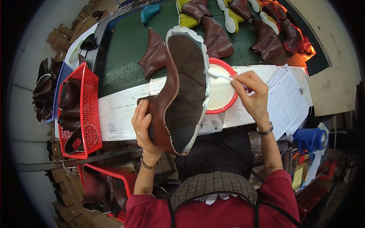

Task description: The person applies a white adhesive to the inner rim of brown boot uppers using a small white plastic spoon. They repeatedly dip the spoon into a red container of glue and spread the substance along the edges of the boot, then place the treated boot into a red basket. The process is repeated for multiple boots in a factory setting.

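My left hand [142, 129] is wrapped round the lower left side of a brown leather boot upper [170, 91], which is held up with its dark underside facing me. A white coating runs along the turned-in edge of that underside. In my right hand [252, 95] a small white brush [220, 76], like a toothbrush, is pinched between thumb and fingers. Its head is at the boot's right edge; whether it touches, I cannot tell. Partly hidden behind the boot stands a red-rimmed bowl [234, 99] of creamy white liquid [221, 91].
More brown boot uppers [154, 53] lie on the green surface [123, 49], some on yellow-green forms [233, 19]. A red basket [91, 114] of uppers stands left on the white board [118, 117]. Written papers [285, 102] and a blue jug [310, 140] are at right.
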`<state>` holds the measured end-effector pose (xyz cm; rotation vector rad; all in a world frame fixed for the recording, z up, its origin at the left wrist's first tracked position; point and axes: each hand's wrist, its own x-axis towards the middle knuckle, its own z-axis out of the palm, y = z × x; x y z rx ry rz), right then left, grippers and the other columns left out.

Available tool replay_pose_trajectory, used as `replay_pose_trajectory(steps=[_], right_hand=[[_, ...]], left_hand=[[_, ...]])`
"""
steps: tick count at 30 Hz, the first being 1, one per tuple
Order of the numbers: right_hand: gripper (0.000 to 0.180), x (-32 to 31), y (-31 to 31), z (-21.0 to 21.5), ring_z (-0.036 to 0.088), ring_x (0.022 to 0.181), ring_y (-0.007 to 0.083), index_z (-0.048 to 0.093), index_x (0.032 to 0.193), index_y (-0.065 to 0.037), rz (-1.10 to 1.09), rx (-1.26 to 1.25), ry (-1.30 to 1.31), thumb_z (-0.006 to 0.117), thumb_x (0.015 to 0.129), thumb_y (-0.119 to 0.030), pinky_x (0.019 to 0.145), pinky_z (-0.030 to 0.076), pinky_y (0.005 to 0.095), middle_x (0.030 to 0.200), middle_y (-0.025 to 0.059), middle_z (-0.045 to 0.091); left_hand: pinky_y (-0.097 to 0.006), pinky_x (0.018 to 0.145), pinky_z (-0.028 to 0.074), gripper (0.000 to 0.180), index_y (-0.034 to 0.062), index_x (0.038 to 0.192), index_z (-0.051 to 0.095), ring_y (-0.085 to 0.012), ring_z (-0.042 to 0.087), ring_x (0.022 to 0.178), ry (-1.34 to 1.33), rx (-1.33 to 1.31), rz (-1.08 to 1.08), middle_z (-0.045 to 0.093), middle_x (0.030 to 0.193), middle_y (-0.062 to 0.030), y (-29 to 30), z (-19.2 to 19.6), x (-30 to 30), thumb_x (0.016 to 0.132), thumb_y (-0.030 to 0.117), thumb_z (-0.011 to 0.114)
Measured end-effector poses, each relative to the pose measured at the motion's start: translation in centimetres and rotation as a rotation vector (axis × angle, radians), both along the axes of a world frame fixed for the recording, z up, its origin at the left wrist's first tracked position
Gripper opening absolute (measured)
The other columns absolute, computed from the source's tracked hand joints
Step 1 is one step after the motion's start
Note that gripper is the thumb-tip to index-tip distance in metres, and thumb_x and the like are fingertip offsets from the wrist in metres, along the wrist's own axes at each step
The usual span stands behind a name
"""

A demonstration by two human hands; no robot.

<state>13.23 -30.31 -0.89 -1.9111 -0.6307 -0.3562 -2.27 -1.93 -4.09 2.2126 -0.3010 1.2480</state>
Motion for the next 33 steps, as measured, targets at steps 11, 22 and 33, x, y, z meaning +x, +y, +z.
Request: replay_pose_trajectory(steps=[11, 22, 33], right_hand=[[0.026, -2.2, 1.0, 0.5, 0.065, 0.077, 0.0135, 0.079, 0.106, -0.003, 0.15, 0.021, -0.102, 0.083, 0.081, 0.002, 0.067, 0.052, 0.0258, 0.093, 0.0067, 0.067], [0.019, -5.5, 1.6, 2.7, 0.064, 0.066, 0.0135, 0.08, 0.1, -0.004, 0.351, -0.023, 0.074, 0.083, 0.082, -0.003, 0.057, 0.048, 0.0265, 0.082, 0.0056, 0.068], [0.009, 0.5, -5.3, -1.8, 0.065, 0.066, 0.0143, 0.079, 0.094, -0.004, -0.112, -0.476, 0.025, 0.08, 0.085, -0.008, 0.059, 0.049, 0.0261, 0.083, 0.004, 0.071]], left_hand=[[-0.053, 0.117, 0.04, 0.061, 0.0005, 0.144, 0.044, -0.0456, 0.051, 0.137, -0.091, -0.158, 0.085, 0.05, 0.149, -0.0315, -0.2, 0.1, 2.9, 0.092, 0.012, 0.074], [-0.05, 0.117, 0.042, 0.054, -0.0032, 0.145, 0.044, -0.042, 0.053, 0.136, -0.211, 0.188, 0.132, 0.05, 0.15, -0.0288, 1.0, 1.6, 6.3, 0.098, 0.009, 0.068], [-0.029, 0.082, 0.054, 0.041, -0.0038, 0.127, 0.064, -0.0161, 0.067, 0.092, 0.452, -0.401, 0.074, 0.071, 0.104, -0.0096, 8.7, 4.0, -0.7, 0.087, -0.013, 0.061]])
